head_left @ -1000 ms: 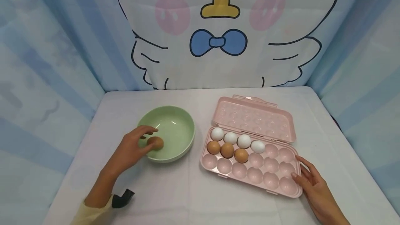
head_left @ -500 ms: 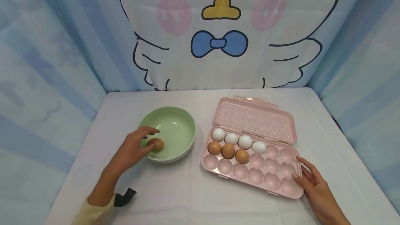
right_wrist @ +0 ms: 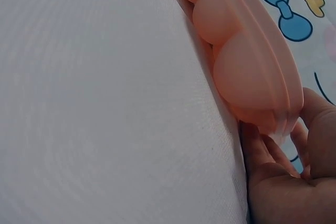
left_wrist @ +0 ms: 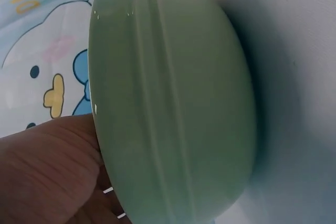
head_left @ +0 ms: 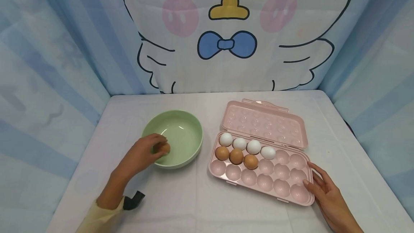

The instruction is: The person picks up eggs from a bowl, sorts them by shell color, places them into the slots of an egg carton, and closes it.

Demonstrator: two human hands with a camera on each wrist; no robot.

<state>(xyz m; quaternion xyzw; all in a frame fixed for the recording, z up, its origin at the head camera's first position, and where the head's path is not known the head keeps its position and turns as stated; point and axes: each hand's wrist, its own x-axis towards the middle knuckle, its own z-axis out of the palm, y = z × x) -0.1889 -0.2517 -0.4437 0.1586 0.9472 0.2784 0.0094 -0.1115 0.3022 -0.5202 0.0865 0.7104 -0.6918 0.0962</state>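
Inside the green bowl [head_left: 185,137], on its left side, my left hand [head_left: 139,155] grips a brown egg [head_left: 166,147] between thumb and fingers. The bowl's outer wall [left_wrist: 173,103] hides that egg in the left wrist view. An opened pink egg box [head_left: 265,182] lies to the right. Its back row holds several white eggs [head_left: 253,147], and the middle row has three brown eggs [head_left: 236,156] at the left. My right hand [head_left: 331,200] holds the box's right end, thumb at the rim and fingers [right_wrist: 257,148] around the side.
The box's hinged lid [head_left: 265,121] lies folded back behind its base. White cloth [head_left: 200,204] covers the table. A printed curtain [head_left: 226,74] hangs at the back, with blue curtains on both sides. A black strap [head_left: 134,200] sticks out at the left sleeve.
My left fingers have closed down around the brown egg, and the left hand has shifted slightly right. The right hand and the egg box hold their place.
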